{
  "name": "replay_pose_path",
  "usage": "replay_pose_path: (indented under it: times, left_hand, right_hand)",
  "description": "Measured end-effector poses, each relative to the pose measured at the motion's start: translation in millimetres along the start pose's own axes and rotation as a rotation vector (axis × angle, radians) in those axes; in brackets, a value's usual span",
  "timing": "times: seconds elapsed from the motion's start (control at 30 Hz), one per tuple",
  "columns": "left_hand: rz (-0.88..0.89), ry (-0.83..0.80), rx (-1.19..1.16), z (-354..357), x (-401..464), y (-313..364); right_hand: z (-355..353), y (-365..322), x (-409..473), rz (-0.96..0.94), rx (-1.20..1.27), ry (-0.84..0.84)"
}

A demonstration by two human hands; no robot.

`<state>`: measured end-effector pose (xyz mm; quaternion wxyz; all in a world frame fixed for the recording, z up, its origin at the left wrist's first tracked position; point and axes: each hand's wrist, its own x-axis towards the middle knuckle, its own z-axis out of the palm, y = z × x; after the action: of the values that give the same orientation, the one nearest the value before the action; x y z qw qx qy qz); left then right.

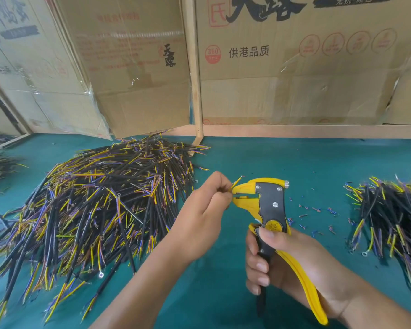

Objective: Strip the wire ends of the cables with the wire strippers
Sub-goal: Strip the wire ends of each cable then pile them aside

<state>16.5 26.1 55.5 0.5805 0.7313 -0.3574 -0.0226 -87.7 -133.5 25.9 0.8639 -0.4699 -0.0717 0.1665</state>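
Just left of the wire strippers [271, 210], the left hand [207, 210] pinches a thin cable between thumb and fingertips, its yellow wire end [237, 181] poking up beside the tool's yellow jaws. Those jaws stand slightly parted, and whether a wire sits between them cannot be told. Below the strippers' head, the right hand [282, 260] is clenched around the two handles, thumb pressed near the round yellow pivot, the long yellow handle running out past the wrist. Both hands hover above the green table [235, 293].

Left of the strippers lies a big heap of cables [93, 198], black-sheathed with yellow, blue and brown wires fanning out, some ending in small ring terminals. Right of the strippers, scattered bits of stripped insulation [316, 217] dot the table, and beyond them sits a smaller pile of cables [389, 222]. Behind the strippers, cardboard boxes [306, 67] printed with red and black characters stand along the table's far edge, with a pale wooden post [195, 79] between them.
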Motion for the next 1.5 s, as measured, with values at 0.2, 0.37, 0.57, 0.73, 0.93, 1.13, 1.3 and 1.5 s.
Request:
replay_pose_path:
  times: [0.2,0.37,0.57,0.73,0.93,1.13,1.3,1.5]
  left_hand:
    - [-0.015,-0.029,-0.047,0,0,0]
    - [-0.006,-0.029,-0.058,1,-2,-1]
    - [-0.027,-0.041,-0.093,0,-1,-2]
    - [-0.010,-0.025,-0.086,0,-2,-1]
    - [0.066,0.013,0.008,2,-2,-1]
    - [0.099,-0.039,-0.034,2,-1,-5]
    - [0.098,-0.065,-0.081,4,1,-5]
    - [0.075,-0.024,-0.182,5,1,-8]
  right_hand:
    - [-4,3,2,-0.009,0.006,-0.044]
    - [-1,0,0,0.002,-0.013,-0.009]
    - [5,-4,-2,0.006,-0.028,0.059]
    - [7,-5,-3,0.004,-0.050,0.089]
    - [11,-7,-4,-0.018,-0.063,0.182]
    - [14,-10,-5,-0.034,-0.087,0.276]
    - [14,-11,-5,-0.046,-0.074,0.280]
    - [14,-10,-4,-0.043,-0.052,0.277]
